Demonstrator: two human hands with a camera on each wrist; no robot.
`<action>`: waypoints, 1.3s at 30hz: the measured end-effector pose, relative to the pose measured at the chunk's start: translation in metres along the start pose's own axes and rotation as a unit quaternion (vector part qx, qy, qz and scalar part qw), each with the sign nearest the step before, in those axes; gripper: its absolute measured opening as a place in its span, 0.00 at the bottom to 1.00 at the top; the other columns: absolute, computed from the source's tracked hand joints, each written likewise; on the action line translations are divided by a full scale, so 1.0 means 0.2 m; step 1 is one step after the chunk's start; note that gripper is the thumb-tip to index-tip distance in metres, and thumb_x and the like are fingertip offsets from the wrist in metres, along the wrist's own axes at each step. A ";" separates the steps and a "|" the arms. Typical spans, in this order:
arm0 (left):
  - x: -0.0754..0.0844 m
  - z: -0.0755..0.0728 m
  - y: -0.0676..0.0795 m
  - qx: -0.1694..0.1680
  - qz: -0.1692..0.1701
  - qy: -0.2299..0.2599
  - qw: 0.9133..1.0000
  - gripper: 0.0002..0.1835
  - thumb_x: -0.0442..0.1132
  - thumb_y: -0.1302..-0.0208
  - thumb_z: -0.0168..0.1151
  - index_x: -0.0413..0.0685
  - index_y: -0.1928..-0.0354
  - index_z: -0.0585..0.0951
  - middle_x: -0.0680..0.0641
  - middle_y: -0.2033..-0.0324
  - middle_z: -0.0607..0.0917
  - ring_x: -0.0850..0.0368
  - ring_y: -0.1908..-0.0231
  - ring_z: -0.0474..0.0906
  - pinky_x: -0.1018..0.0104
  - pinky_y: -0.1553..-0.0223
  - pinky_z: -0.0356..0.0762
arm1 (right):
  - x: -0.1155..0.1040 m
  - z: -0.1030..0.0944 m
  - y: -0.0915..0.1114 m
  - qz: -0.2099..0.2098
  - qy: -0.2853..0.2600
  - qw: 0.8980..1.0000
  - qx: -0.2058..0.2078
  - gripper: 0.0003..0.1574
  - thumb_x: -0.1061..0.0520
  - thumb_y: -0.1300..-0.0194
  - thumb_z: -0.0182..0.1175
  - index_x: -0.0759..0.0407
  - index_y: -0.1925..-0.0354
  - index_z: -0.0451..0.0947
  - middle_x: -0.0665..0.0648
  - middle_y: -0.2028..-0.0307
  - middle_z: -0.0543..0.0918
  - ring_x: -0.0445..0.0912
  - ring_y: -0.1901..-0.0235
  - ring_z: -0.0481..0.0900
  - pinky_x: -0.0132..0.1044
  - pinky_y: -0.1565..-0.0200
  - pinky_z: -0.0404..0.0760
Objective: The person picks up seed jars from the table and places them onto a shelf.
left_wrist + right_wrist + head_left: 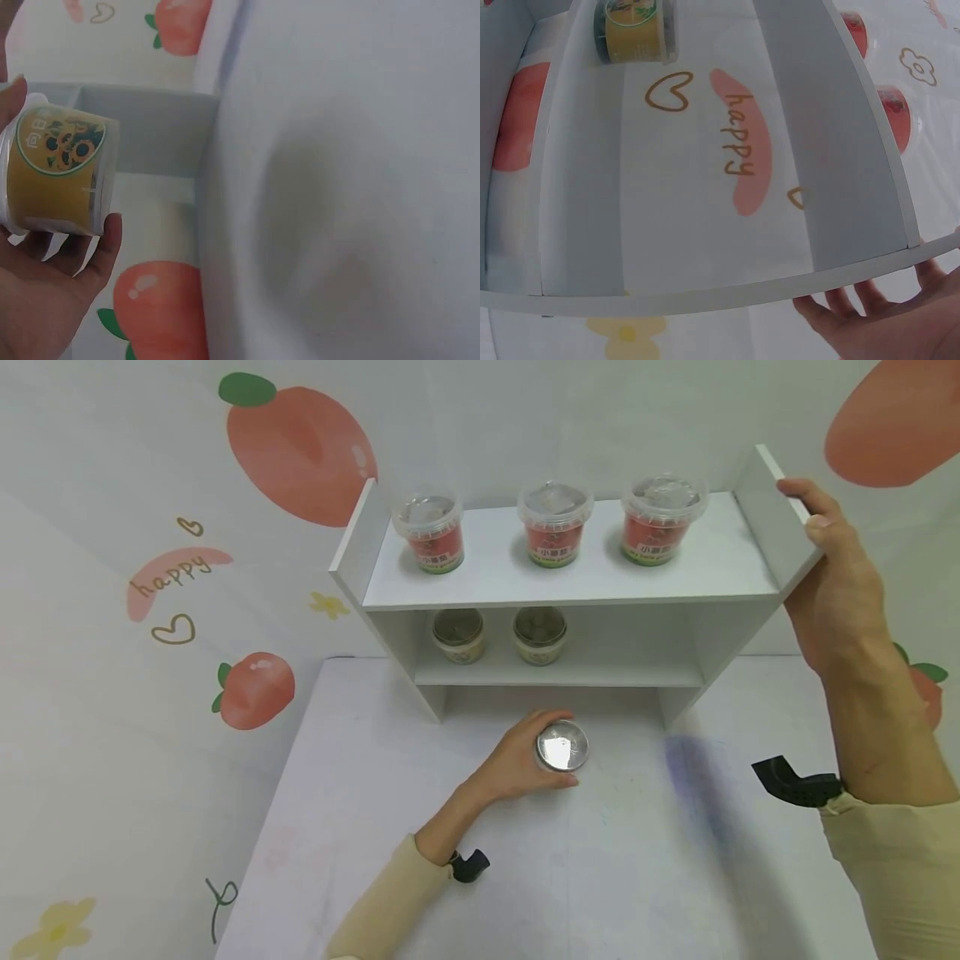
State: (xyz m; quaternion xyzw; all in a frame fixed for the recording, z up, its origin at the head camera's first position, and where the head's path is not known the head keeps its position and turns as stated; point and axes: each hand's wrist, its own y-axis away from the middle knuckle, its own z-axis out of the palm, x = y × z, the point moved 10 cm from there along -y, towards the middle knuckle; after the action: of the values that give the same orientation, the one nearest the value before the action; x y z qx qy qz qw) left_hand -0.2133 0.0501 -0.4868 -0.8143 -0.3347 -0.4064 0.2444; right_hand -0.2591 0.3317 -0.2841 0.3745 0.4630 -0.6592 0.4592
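Note:
In the head view my left hand [513, 762] holds a small cup [562, 746] with a shiny silver lid in front of the white shelf [622, 646]. The left wrist view shows that this cup [52, 199] is clear plastic with a yellow sunflower label, thumb and fingers around it. My right hand [843, 597] grips the upper part of the shelf's right side panel [776, 527]. Seen from the right wrist, its fingers [840, 301] lie against the panel's outer side. Two lidded cups [459, 636] [540, 636] stand on the middle level, left and centre.
Along the top level stand three clear-lidded red cups [438, 543] [555, 535] [656, 531]. The shelf stands on a white table [615, 860], against a wall [97, 735] printed with fruit, hearts and flowers.

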 end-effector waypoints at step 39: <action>0.36 -0.15 -0.24 0.046 0.085 -0.015 0.995 0.48 0.50 0.54 0.80 0.58 0.30 0.67 0.54 0.37 0.74 0.64 0.38 0.69 0.66 0.40 0.69 | 0.00 0.00 0.00 0.004 -0.005 1.000 0.005 0.31 0.52 0.31 0.40 0.47 0.33 0.68 0.55 0.33 0.62 0.49 0.39 0.60 0.42 0.46 0.61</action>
State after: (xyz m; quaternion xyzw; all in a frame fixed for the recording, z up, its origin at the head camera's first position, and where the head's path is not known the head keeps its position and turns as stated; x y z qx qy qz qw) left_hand -0.2322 0.0862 -0.4053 -0.8336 -0.2859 -0.3560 0.3108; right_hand -0.2590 0.3313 -0.2842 0.3752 0.4560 -0.6614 0.4625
